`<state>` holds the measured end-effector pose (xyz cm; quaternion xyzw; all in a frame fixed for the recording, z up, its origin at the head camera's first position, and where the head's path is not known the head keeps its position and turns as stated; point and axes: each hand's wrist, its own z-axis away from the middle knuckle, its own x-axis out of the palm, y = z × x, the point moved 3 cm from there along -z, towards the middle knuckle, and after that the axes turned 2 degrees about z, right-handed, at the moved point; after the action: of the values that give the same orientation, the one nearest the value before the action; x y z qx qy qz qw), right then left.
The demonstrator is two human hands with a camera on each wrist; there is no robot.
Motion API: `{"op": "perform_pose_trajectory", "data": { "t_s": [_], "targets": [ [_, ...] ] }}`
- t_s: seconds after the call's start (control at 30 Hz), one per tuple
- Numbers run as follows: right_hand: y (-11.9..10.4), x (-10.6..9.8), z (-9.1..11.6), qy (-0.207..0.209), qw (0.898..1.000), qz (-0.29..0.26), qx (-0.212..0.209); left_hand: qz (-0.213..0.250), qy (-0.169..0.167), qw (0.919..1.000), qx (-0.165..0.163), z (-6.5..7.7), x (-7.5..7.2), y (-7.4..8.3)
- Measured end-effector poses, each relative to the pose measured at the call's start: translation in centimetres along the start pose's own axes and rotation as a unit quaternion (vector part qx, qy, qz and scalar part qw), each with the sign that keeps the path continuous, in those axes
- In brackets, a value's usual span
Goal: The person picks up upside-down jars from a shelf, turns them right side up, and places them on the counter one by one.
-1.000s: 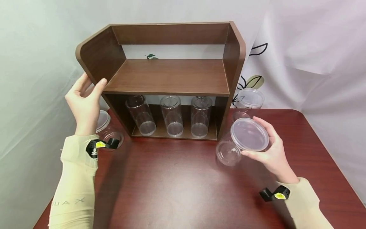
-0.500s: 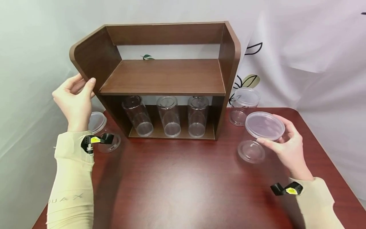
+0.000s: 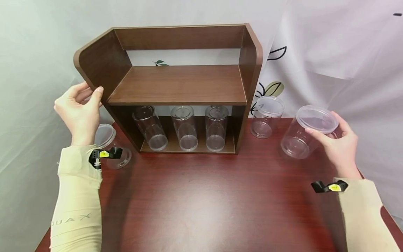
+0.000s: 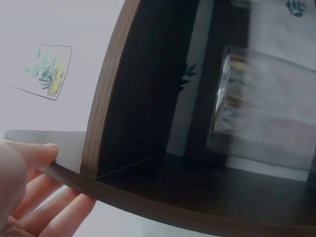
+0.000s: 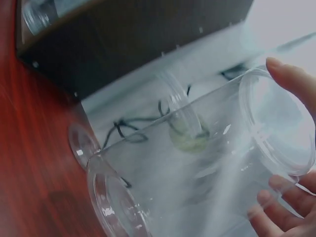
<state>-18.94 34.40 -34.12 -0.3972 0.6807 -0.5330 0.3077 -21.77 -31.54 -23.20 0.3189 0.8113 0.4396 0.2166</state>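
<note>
The left hand (image 3: pixel 78 113) has its grip pinched on the side panel of the brown shelf (image 3: pixel 179 85). The right hand's (image 3: pixel 343 148) grip holds a lidded clear jar (image 3: pixel 303 134) near its top, right of a second jar (image 3: pixel 267 119); whether its base touches the surface (image 3: pixel 201 196), I cannot tell.

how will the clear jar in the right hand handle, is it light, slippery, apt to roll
The clear jar shows no contents, so it is probably light for its size. Its smooth-looking surface may slip in the right hand, and its round shape would likely roll if laid sideways on the table.
</note>
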Motion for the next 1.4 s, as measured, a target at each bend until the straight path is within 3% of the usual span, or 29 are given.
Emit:
{"op": "perform_pose_trajectory", "data": {
  "t_s": [0.13, 0.3, 0.5, 0.87, 1.13, 1.27, 1.4],
  "targets": [
    [0.7, -0.1, -2.4, 0.005, 0.998, 0.049, 0.036, -0.006, -0.005, 1.0000, 0.001, -0.1, -0.1, 0.0],
    [1.7, 0.4, -4.8, -0.020, 0.995, 0.086, 0.042, -0.002, -0.010, 0.9999, -0.003, -0.2, -0.2, 0.1],
    [3.0, 1.2, -6.3, -0.038, 0.998, 0.037, 0.045, -0.006, -0.014, 0.9999, -0.005, -0.2, -0.1, 0.3],
    [4.6, 2.0, -7.0, -0.051, 0.998, 0.030, 0.035, -0.015, -0.017, 0.9997, -0.009, -0.1, -0.1, 0.3],
    [5.0, 2.2, -7.1, -0.050, 0.998, -0.010, 0.038, -0.020, -0.014, 0.9997, -0.008, -0.1, -0.1, 0.2],
    [4.6, 2.0, -7.0, -0.061, 0.997, 0.020, 0.045, -0.020, -0.013, 0.9997, -0.008, -0.1, -0.1, 0.2],
    [3.3, 1.5, -6.8, -0.068, 0.995, 0.070, 0.024, -0.022, -0.011, 0.9997, -0.008, -0.1, -0.2, 0.3]
  ]
}}
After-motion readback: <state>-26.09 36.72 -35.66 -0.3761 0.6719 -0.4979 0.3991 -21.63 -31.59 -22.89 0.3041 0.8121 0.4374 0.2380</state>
